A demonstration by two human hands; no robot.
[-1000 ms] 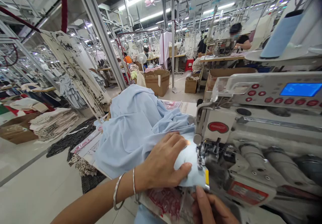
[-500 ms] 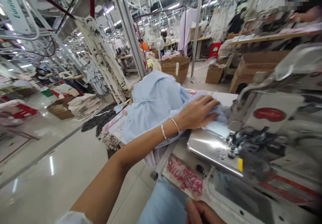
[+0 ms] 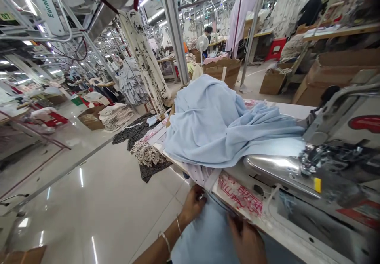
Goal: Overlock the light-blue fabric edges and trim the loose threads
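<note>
Down at the near edge of the worktop (image 3: pixel 285 109), both hands work low in the view. The left hand (image 3: pixel 192 204), with thin bangles on its wrist, curls its fingers around a fold of pale blue fabric (image 3: pixel 204 236) that hangs below the worktop's front edge; it seems to pinch the cloth just under the edge, though the grip itself is partly hidden. The right hand (image 3: pixel 247 240) sits just to its right, knuckles toward the camera, fingers bent down into the same hanging fabric; whether it truly grasps the cloth or only presses on it I cannot tell.

Just above the hands, a sheet with red printed lettering (image 3: pixel 240 194) lies flat on the worktop's near edge. Beyond it, a large heap of light blue garments (image 3: pixel 219 125) is piled on the worktop, one end drawn out to the right toward the sewing machine (image 3: pixel 335 153). The machine's shiny metal bed (image 3: pixel 276 167) lies bare just under that end of the pile, and a small yellow tab (image 3: pixel 317 185) shows near the needle area.

On the left, printed fabric pieces (image 3: pixel 145 155) spill from the worktop's far-left corner toward the glossy floor (image 3: pixel 74 200). Farther off stand a cardboard box (image 3: pixel 222 70), a folded stack of cloth (image 3: pixel 115 115), a small fan (image 3: pixel 202 43), and hanging patterned strips (image 3: pixel 145 62).
</note>
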